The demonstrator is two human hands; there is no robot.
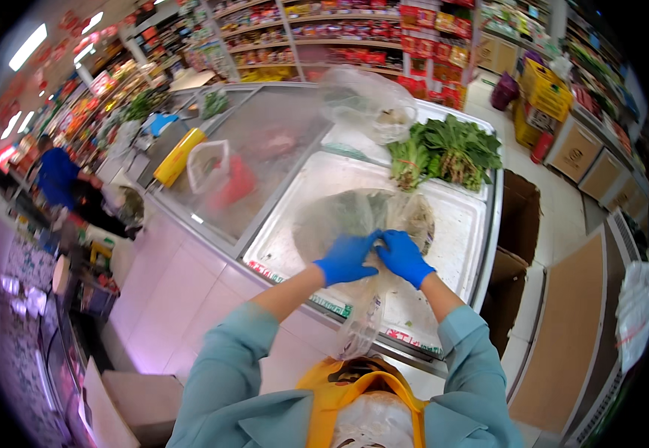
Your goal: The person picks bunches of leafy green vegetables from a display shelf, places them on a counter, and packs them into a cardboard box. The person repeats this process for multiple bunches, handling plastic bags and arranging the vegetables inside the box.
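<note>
Both my hands wear blue gloves and meet over a clear plastic bag [338, 210] with greens inside, lying on white foam trays [279, 224]. My left hand [349, 259] is at the bag's near side, its fingers touching the plastic. My right hand [404, 256] pinches gathered plastic, its fingertips meeting those of my left hand. The loose end of the bag hangs over the tray's near edge towards my yellow apron [324, 375]. Beyond the bag, on the right, lie bunches of leafy greens [456, 148], and a second clear bag [366, 101] rests at the far end.
Left of the trays is a freezer's glass lid [268, 145] with a white-and-red bag [212, 168] and a yellow roll [180, 157]. Cardboard boxes [518, 224] stand on the right. A person in blue [64, 176] is at the far left. Stocked shelves [347, 33] line the back.
</note>
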